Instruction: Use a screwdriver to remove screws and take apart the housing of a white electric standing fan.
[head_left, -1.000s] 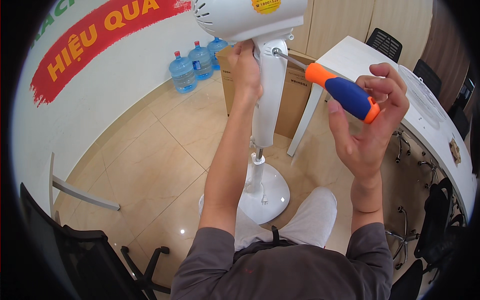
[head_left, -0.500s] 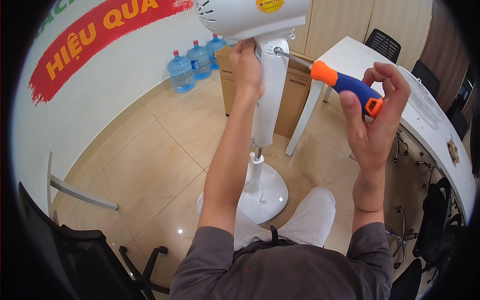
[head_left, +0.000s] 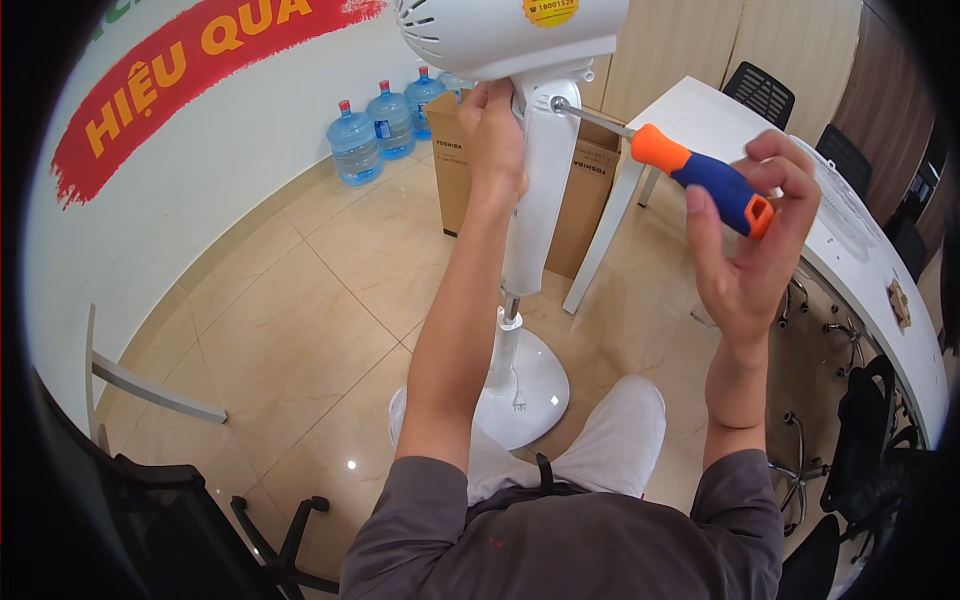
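Observation:
A white stand fan is upright in front of me, its motor housing [head_left: 505,40] at the top edge and its column [head_left: 540,200] running down to a rounded base [head_left: 535,385]. My left hand [head_left: 492,145] is wrapped round the top of the column, just under the housing; some of its fingers are hidden behind it. At the right, my right hand [head_left: 742,250] has thumb and fingers about the handle of a blue and orange screwdriver [head_left: 712,182]. The screwdriver's tip sits in a round screw recess [head_left: 559,104] on the column's upper end. A power plug [head_left: 519,401] hangs by the base.
Behind the fan stands an open cardboard box [head_left: 580,215]. Several blue water bottles [head_left: 355,150] line the wall at the far left. A white table [head_left: 680,120] curves along the right, with a fan grille [head_left: 838,190] on it. Black office chairs [head_left: 160,520] stand at both sides.
My right hand's fingers and the screwdriver handle have shifted slightly, and the handle looks a little turned. The tip stays in the recess, and my left hand keeps its hold.

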